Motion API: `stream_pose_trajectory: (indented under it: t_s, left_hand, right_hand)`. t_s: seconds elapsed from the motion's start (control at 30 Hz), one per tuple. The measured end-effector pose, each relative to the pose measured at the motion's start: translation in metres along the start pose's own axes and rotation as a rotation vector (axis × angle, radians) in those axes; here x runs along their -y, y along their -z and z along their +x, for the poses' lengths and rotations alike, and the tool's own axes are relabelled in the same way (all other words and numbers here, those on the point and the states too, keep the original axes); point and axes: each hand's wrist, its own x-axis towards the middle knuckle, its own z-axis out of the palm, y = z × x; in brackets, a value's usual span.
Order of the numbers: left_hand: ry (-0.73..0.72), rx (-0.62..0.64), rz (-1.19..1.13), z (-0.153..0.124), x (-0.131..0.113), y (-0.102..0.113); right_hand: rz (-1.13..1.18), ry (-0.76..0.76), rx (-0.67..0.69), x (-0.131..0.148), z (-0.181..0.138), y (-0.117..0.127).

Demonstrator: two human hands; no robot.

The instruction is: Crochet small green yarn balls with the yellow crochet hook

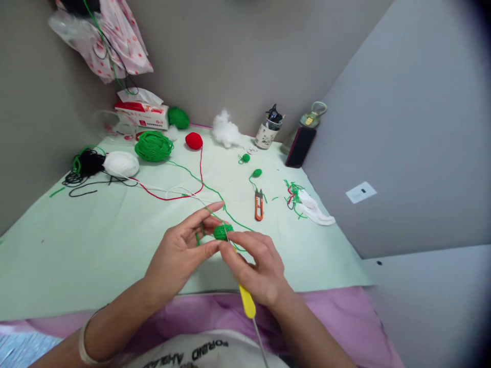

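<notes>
Head view shows a small green crochet piece (pixel 222 231) held above the near part of a pale green mat (pixel 76 245), close to its front edge. The left hand (pixel 180 255) pinches the piece between thumb and curled fingers, with the forefinger stretched out and a green strand (pixel 215 191) lying over it. The right hand (pixel 257 268) is closed narrowly on a crochet hook (pixel 247 301) with a yellow handle, its metal tip at the piece.

The strand runs back across the mat to a green yarn ball (pixel 153 145). Bare mat lies open to the left of the left hand and between the right hand and the mat's right edge. Orange snips (pixel 259 204) lie just beyond the hands, and a white cloth (pixel 314 209) with green yarn scraps sits near the right edge. Walls close the table at the back and left, and a grey panel (pixel 402 128) on the right.

Along the back stand a cup (pixel 267 134) holding dark items (too small to tell what) and a tissue box (pixel 142 115) with a tissue poking out. White yarn (pixel 121 163), black yarn (pixel 90 162) and a red ball (pixel 194 140) lie near the green yarn ball
</notes>
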Motion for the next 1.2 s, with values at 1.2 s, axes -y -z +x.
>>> stream_pose_trajectory:
  t_s: [1.2]
  left_hand:
    - [0.021, 0.294, -0.152, 0.009, 0.003, 0.015]
  right_hand:
    - [0.952, -0.698, -0.121, -0.008, 0.011, 0.006]
